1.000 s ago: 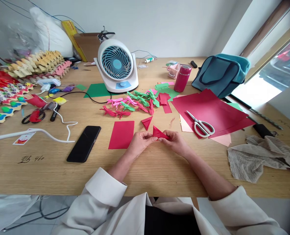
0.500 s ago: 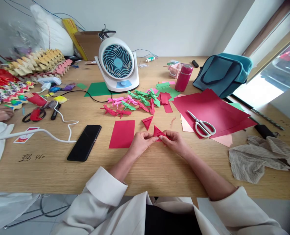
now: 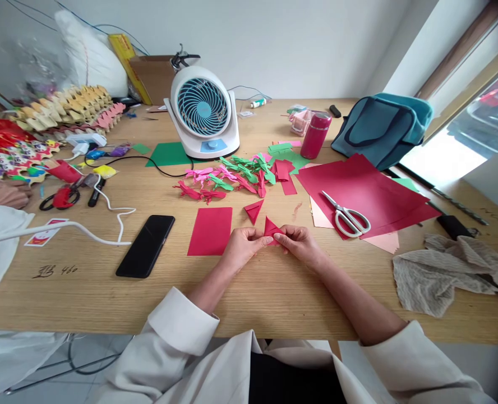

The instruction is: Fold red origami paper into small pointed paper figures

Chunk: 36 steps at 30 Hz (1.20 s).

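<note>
Between my two hands is a small folded red paper (image 3: 271, 226), with its pointed tip facing away from me. My left hand (image 3: 245, 247) pinches its left side, thumb on top. From the right, my right hand (image 3: 297, 243) pinches the other side, and the two thumbs almost meet. The lower part of the fold is hidden by my fingers. Just beyond lies a second folded red paper triangle (image 3: 254, 211). A flat red paper rectangle (image 3: 210, 231) rests to the left of my left hand.
Farther back are several folded paper figures (image 3: 232, 174) and a white fan (image 3: 202, 112). Scissors (image 3: 346, 214) lie on large red sheets (image 3: 383, 196) at right, near a red flask (image 3: 315, 134) and a blue bag (image 3: 379, 132). A black phone (image 3: 145, 246) lies at left.
Both hands keep the same pinch on the folded red paper, in nearly the same place. The view has shifted very slightly; nothing else visibly moved.
</note>
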Motion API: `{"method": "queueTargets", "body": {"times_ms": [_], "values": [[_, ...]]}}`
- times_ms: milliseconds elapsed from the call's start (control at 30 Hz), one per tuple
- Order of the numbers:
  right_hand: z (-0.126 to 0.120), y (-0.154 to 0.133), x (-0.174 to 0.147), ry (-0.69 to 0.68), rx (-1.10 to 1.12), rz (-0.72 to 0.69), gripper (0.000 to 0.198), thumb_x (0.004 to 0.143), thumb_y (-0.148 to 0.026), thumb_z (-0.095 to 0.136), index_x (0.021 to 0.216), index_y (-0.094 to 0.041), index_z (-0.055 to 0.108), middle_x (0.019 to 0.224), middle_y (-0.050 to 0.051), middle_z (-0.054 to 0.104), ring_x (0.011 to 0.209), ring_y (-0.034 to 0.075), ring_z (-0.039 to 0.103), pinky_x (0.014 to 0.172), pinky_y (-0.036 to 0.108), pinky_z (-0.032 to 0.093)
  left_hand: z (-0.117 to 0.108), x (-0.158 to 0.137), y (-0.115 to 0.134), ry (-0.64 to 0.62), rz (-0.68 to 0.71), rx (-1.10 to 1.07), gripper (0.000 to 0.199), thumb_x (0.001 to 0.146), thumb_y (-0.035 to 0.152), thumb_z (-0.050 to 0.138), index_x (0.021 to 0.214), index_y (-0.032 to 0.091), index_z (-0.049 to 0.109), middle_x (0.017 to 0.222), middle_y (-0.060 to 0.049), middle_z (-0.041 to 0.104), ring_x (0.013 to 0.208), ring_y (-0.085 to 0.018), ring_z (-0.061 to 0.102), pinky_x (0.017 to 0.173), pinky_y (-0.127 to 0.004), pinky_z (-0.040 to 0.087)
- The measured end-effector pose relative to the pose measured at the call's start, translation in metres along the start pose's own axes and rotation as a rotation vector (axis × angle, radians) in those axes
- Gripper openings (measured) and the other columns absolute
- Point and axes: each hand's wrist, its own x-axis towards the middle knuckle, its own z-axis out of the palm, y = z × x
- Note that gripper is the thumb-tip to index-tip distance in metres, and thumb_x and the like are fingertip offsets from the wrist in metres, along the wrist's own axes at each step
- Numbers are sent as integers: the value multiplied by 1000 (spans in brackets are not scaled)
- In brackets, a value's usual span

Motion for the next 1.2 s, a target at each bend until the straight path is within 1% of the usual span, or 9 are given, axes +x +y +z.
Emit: {"method": "queueTargets", "body": {"times_ms": [167,400,567,667,767,867,1000,1100,1200], "values": [[-1,1,0,-3,-18,-12,46,83,-61,60,68,-17,57,53,-3,49,51,9,40,51,24,30,0,1,-1,21,57,8,45,63,54,78,62,14,58,54,6,44,51,-7,38,47,-19,32],[-1,-3,-2,-26,-22,-8,47,82,-61,61,67,-17,54,53,-4,47,51,9,37,51,24,27,1,-1,5,-6,-22,-90,46,58,54,81,66,13,60,58,4,49,53,-8,43,46,-19,41],[0,-4,-1,-32,-26,-6,46,82,-61,60,67,-17,55,53,-4,47,52,10,38,52,24,28,2,-2,7,24,-23,-98,47,57,53,82,60,14,56,54,5,44,51,-7,41,45,-19,40],[1,-4,-1,-31,2,7,45,81,-60,62,70,-17,58,56,-3,51,53,10,41,53,24,31,3,-2,7,39,-24,-79,48,56,54,81,59,14,55,53,5,44,50,-7,40,45,-20,39],[2,-5,0,-4,47,19,43,79,-60,64,76,-17,61,60,-2,55,56,11,45,55,25,35,2,-1,6,33,-1,-22,48,59,54,79,58,15,53,54,5,43,49,-6,38,45,-19,37],[4,-8,0,34,72,27,43,77,-60,67,71,-17,60,59,-2,55,55,11,44,54,25,34,2,-2,6,28,23,23,47,63,53,78,57,15,50,53,6,41,50,-6,36,45,-19,34],[3,-8,0,35,101,13,44,75,-59,68,68,-17,58,54,-3,53,52,10,42,53,25,33,2,-3,9,5,11,7,45,63,52,78,61,14,55,54,5,42,51,-7,37,46,-19,37],[2,-7,0,12,116,5,43,76,-59,69,69,-17,59,56,-3,54,53,11,44,54,25,34,2,-3,10,-13,-32,-46,46,60,53,79,67,13,59,57,5,45,53,-7,40,47,-21,41],[2,-5,0,1,124,-1,42,77,-57,69,70,-17,60,56,-3,55,54,11,45,54,25,34,2,-3,10,-8,-51,-63,47,58,54,80,67,12,61,57,4,48,53,-8,42,48,-21,42]]}}
